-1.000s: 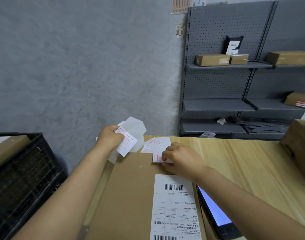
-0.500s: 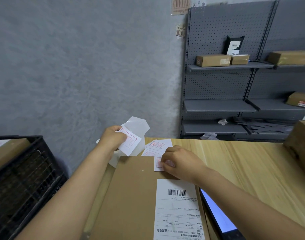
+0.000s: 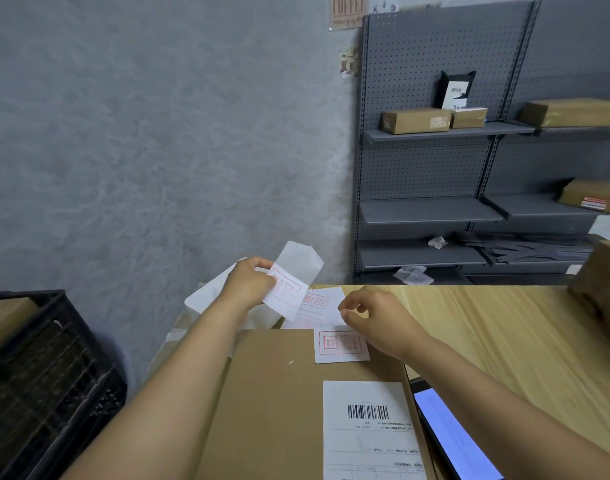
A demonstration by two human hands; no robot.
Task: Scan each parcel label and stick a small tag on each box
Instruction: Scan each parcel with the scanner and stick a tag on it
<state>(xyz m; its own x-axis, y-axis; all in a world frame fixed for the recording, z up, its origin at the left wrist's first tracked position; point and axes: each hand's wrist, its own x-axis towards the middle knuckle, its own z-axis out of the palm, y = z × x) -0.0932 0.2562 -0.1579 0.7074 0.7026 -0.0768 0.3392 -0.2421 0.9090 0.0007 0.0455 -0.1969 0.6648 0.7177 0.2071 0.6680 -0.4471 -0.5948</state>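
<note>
A flat brown parcel box (image 3: 272,403) lies in front of me on the wooden table (image 3: 497,341). Its white barcode label (image 3: 369,431) is on the near right of the lid. A small white tag with red print (image 3: 341,344) is stuck on the box's far right corner. My right hand (image 3: 376,320) hovers just above that tag with its fingers loosely curled, holding nothing. My left hand (image 3: 250,284) grips a strip of white tags with backing paper (image 3: 289,282) above the box's far edge. More tags (image 3: 319,304) lie on the table behind the box.
A phone with a lit screen (image 3: 449,441) lies right of the box. A black crate (image 3: 37,368) holding a brown box stands at the left. Another brown parcel (image 3: 605,282) sits at the table's right edge. Grey shelves (image 3: 431,216) with parcels stand behind.
My right hand was pressing the tag onto the box; it has lifted off, and the tag stays stuck. My left hand has raised its strip of tags slightly.
</note>
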